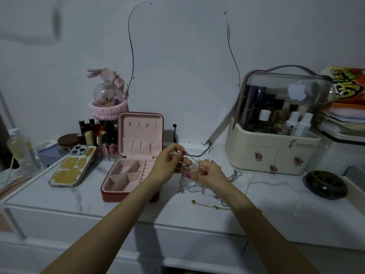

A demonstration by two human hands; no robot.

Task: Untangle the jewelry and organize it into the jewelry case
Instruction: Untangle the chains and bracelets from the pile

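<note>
Here both forearms reach forward — the left hand (pixel 167 165) and right hand (pixel 209 173) each pinch the silver chain (pixel 192 159), stretched taut between them.

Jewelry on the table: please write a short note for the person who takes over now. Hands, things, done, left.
Left hand and right hand each pinch the silver chain, stretched between them; more silver chains hang below.
Jewelry case stands open left of the hands; its visible compartments hold nothing.
On the table: pearl strand, gold chain.
Done: nothing stored. Left: untangle and store everything.
</note>
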